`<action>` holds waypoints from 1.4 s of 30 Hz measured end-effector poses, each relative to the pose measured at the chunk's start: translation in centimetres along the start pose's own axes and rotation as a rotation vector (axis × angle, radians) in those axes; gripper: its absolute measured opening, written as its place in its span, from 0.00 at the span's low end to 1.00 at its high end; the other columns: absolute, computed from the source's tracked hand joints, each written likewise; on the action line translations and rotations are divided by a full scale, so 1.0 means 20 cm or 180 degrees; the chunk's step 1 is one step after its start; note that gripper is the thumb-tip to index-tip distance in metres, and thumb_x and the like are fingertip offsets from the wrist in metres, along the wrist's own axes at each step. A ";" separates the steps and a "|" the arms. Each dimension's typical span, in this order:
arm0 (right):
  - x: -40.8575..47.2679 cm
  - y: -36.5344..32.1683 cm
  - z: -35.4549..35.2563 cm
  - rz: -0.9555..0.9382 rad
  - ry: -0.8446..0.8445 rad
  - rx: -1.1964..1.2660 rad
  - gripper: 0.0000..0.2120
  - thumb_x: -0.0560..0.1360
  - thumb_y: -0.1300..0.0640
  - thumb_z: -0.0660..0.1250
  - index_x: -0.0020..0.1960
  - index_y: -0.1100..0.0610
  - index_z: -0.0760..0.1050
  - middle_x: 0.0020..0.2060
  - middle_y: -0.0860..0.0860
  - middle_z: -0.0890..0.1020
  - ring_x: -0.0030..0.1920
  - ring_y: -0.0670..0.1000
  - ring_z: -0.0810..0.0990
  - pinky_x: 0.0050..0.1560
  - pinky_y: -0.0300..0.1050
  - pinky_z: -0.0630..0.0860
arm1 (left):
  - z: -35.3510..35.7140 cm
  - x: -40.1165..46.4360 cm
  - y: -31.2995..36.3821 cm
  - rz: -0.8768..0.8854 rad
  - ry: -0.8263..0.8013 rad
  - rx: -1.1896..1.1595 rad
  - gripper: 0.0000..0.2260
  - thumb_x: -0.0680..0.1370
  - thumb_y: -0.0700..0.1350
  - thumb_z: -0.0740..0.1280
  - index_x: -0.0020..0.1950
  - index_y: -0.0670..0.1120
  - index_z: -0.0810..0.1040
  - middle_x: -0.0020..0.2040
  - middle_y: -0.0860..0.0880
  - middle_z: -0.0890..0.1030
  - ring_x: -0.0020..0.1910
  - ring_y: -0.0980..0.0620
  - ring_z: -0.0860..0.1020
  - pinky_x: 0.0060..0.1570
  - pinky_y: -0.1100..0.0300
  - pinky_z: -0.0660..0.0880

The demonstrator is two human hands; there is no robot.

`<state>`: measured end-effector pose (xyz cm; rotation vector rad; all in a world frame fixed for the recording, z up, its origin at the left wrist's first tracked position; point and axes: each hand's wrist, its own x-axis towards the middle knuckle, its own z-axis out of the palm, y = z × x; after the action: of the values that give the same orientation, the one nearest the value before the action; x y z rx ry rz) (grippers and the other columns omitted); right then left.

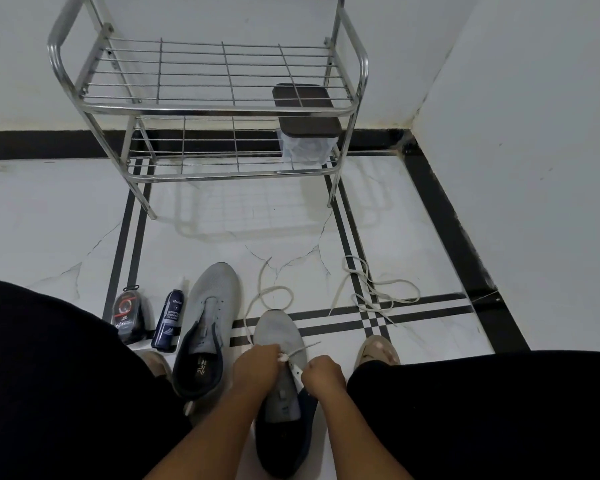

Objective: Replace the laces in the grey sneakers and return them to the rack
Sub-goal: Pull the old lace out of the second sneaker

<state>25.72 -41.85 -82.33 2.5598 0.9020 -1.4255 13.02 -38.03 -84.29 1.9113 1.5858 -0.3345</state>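
Both forearms reach down from the bottom edge to a grey sneaker (284, 386) standing on the floor (66, 216) between the person's dark-clad knees, toe pointing away. On this shoe the left hand (255, 363) has its fingers curled and pinches a white lace (274, 296) at the eyelets, just left of the tongue. Opposite it, the right hand (321, 372) is curled too, pinching the same lace on the right side of the tongue. From the hands the lace runs forward past the toe and loops on the floor beyond that sneaker.

Just left of that sneaker lies the second grey sneaker (205, 327), unlaced, with its tongue loose and its dark lining showing. Further left of it stands a dark blue spray can (168, 320), and beside the can a black shoe-polish pack (129, 315). To the right of the held sneaker, well apart from it, a second white lace (374, 292) lies tangled across the black stripes of the floor. A bare foot in a sandal (378, 351) shows near the right knee.

Beyond the sneakers, against the wall, stands a metal shoe rack (201, 107) with two wire shelves. On the right end of its lower shelf sits a clear plastic box with a dark lid (305, 109).
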 end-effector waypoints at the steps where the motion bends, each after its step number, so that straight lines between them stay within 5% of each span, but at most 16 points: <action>1: 0.00 0.00 0.00 0.0023 -0.0004 0.0023 0.15 0.75 0.59 0.59 0.58 0.61 0.78 0.57 0.57 0.80 0.57 0.58 0.79 0.44 0.41 0.70 | -0.02 0.03 0.00 -0.0273 -0.0063 -0.0503 0.06 0.79 0.48 0.58 0.48 0.51 0.74 0.52 0.46 0.80 0.51 0.45 0.78 0.50 0.56 0.75; 4: 0.00 0.00 0.00 0.0029 -0.0093 0.0064 0.14 0.75 0.60 0.58 0.56 0.60 0.78 0.56 0.56 0.81 0.57 0.57 0.79 0.44 0.40 0.70 | -0.18 0.15 -0.04 -0.1883 -0.0143 -0.3130 0.07 0.81 0.45 0.58 0.48 0.50 0.75 0.34 0.40 0.75 0.30 0.45 0.74 0.33 0.58 0.71; 6: 0.00 -0.02 0.00 -0.0090 -0.0171 0.0046 0.13 0.74 0.60 0.58 0.51 0.57 0.80 0.53 0.55 0.81 0.56 0.57 0.79 0.44 0.39 0.70 | -0.18 0.16 -0.08 -0.2423 -0.0034 -0.4756 0.15 0.82 0.44 0.56 0.36 0.46 0.72 0.18 0.45 0.66 0.15 0.48 0.67 0.29 0.61 0.61; 9: 0.00 -0.05 0.01 -0.0222 -0.0194 0.0020 0.14 0.73 0.61 0.58 0.53 0.59 0.80 0.55 0.55 0.81 0.55 0.57 0.79 0.45 0.38 0.70 | -0.19 0.12 -0.05 -0.2651 0.0154 -0.5521 0.17 0.79 0.43 0.56 0.30 0.45 0.63 0.16 0.50 0.64 0.12 0.53 0.63 0.31 0.60 0.63; 14: -0.01 0.00 -0.01 0.0085 -0.0011 0.0197 0.14 0.76 0.59 0.60 0.58 0.60 0.77 0.57 0.56 0.80 0.56 0.57 0.79 0.44 0.40 0.71 | -0.15 0.10 -0.04 -0.1372 0.0008 -0.2665 0.09 0.74 0.49 0.67 0.40 0.43 0.78 0.39 0.43 0.80 0.38 0.45 0.78 0.40 0.56 0.75; 16: 0.00 0.00 -0.02 0.0151 0.0001 0.0264 0.15 0.76 0.59 0.60 0.60 0.60 0.77 0.58 0.56 0.80 0.57 0.56 0.79 0.45 0.40 0.71 | -0.15 0.08 -0.06 -0.1617 0.0165 -0.3185 0.07 0.74 0.43 0.66 0.38 0.41 0.75 0.34 0.41 0.78 0.31 0.45 0.76 0.32 0.56 0.76; 18: -0.02 -0.03 -0.02 0.0132 0.0034 0.0186 0.14 0.76 0.59 0.60 0.59 0.60 0.77 0.57 0.56 0.80 0.57 0.56 0.79 0.45 0.41 0.71 | -0.13 0.06 -0.07 -0.2289 0.0280 -0.4411 0.10 0.76 0.39 0.64 0.36 0.39 0.70 0.23 0.44 0.70 0.18 0.49 0.68 0.19 0.66 0.66; 21: -0.02 -0.05 -0.01 0.0001 0.0020 0.0036 0.14 0.75 0.59 0.60 0.58 0.60 0.77 0.57 0.56 0.80 0.56 0.56 0.79 0.45 0.41 0.73 | -0.11 0.05 -0.06 -0.2578 0.0392 -0.5051 0.14 0.79 0.38 0.61 0.33 0.38 0.68 0.19 0.44 0.70 0.12 0.53 0.63 0.15 0.70 0.62; 24: -0.04 -0.04 0.00 -0.0432 0.0005 -0.0279 0.14 0.76 0.58 0.60 0.60 0.57 0.75 0.59 0.55 0.78 0.58 0.57 0.78 0.52 0.44 0.74 | -0.13 0.06 -0.09 -0.1852 0.0278 -0.2942 0.10 0.77 0.44 0.64 0.43 0.37 0.78 0.41 0.39 0.81 0.34 0.44 0.79 0.33 0.58 0.77; 27: -0.05 -0.03 0.03 -0.0894 -0.0196 -0.0261 0.19 0.76 0.58 0.61 0.67 0.56 0.70 0.63 0.57 0.76 0.62 0.57 0.75 0.59 0.43 0.72 | -0.09 0.04 -0.11 -0.0844 0.0111 -0.0820 0.12 0.78 0.51 0.61 0.56 0.46 0.75 0.55 0.43 0.80 0.55 0.43 0.77 0.48 0.55 0.73; 30: -0.06 -0.05 0.07 -0.1111 -0.0268 -0.0383 0.24 0.75 0.59 0.62 0.71 0.54 0.65 0.63 0.57 0.75 0.62 0.58 0.75 0.59 0.45 0.74 | -0.06 0.00 -0.07 -0.0425 0.0273 -0.0473 0.08 0.79 0.49 0.57 0.57 0.51 0.66 0.50 0.44 0.79 0.50 0.44 0.78 0.42 0.56 0.68; 34: -0.08 -0.06 0.08 -0.1093 -0.0138 -0.0361 0.22 0.75 0.58 0.62 0.68 0.53 0.67 0.62 0.57 0.75 0.60 0.58 0.76 0.56 0.46 0.72 | -0.03 -0.02 -0.03 0.0228 0.0206 -0.0041 0.04 0.80 0.48 0.57 0.52 0.50 0.69 0.50 0.49 0.80 0.49 0.49 0.79 0.42 0.57 0.70; 42: -0.05 -0.05 0.10 -0.1097 -0.0147 -0.0472 0.20 0.74 0.60 0.61 0.66 0.50 0.70 0.60 0.57 0.75 0.60 0.59 0.75 0.57 0.47 0.74 | 0.02 0.02 -0.04 0.0249 0.0074 0.0270 0.09 0.80 0.46 0.58 0.58 0.49 0.75 0.57 0.48 0.80 0.55 0.48 0.78 0.52 0.56 0.73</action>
<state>23.18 -42.17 -82.44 2.3357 1.4375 -1.4230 12.36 -37.89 -85.10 2.0425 1.5288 -0.3524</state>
